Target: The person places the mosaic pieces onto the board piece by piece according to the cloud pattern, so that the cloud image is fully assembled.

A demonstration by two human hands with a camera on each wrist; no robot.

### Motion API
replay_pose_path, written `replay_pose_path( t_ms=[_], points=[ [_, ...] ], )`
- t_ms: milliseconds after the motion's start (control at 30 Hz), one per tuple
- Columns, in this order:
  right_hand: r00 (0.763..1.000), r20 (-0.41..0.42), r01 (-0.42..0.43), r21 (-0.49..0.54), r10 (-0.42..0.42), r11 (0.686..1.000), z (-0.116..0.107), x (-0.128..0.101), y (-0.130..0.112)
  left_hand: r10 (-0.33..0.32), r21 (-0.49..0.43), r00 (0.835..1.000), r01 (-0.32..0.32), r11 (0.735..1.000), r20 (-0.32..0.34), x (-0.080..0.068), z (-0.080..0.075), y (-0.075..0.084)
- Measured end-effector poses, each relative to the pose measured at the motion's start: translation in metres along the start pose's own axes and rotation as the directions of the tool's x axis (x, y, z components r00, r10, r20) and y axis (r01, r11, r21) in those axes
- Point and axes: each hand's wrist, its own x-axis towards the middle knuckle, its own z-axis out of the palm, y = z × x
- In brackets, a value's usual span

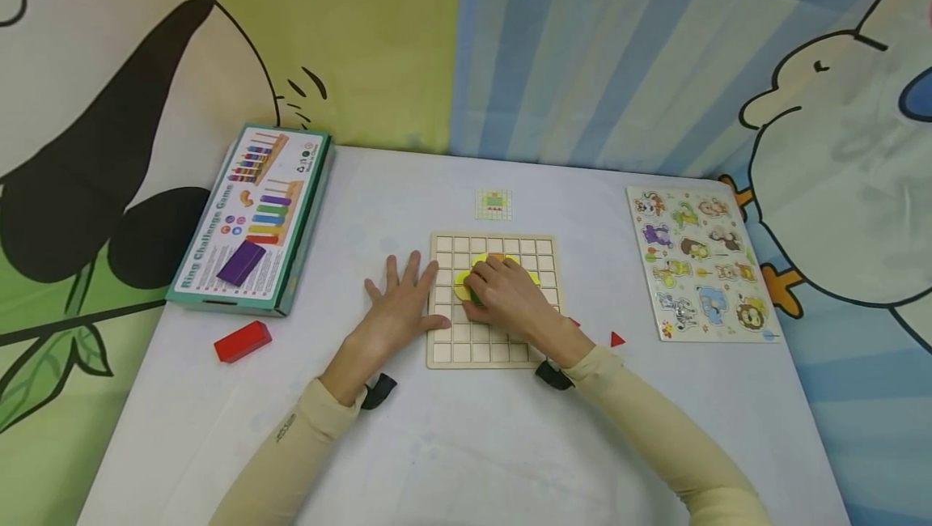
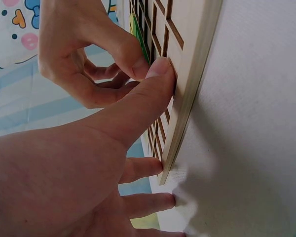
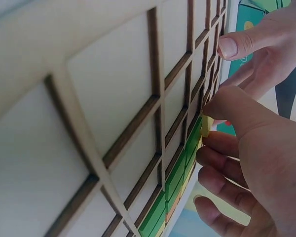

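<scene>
A wooden grid board [image 1: 459,354] lies on the table, with yellow pieces [image 1: 461,286] and green pieces [image 3: 175,179] set in some of its squares. My right hand [image 1: 510,299] is over the middle of the board. In the right wrist view, its thumb and index finger pinch a small yellow piece [image 3: 205,127] beside the green row; the other fingers are bent. My left hand [image 1: 396,303] spreads its fingers at the board's left edge, thumb resting on the board and some fingertips on the table. In the head view the right hand hides part of the pieces.
A small pattern card [image 1: 493,205] lies behind the board. To the left are a ring game box [image 1: 251,218], with a purple block [image 1: 242,263] on it, and a red block [image 1: 243,341]. An animal puzzle board [image 1: 702,267] lies right, and a red triangle [image 1: 616,339] is nearer.
</scene>
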Motion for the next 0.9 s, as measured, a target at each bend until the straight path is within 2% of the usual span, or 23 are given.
replay_pose_path(
  t_ms=[900],
  points=[
    [1.000,-0.012,-0.014,0.021,0.014,1.000,-0.0004,-0.0007,-0.0023,-0.012,0.009,1.000,0.012,1.000,0.007,0.0001,-0.0009,0.0010]
  ],
)
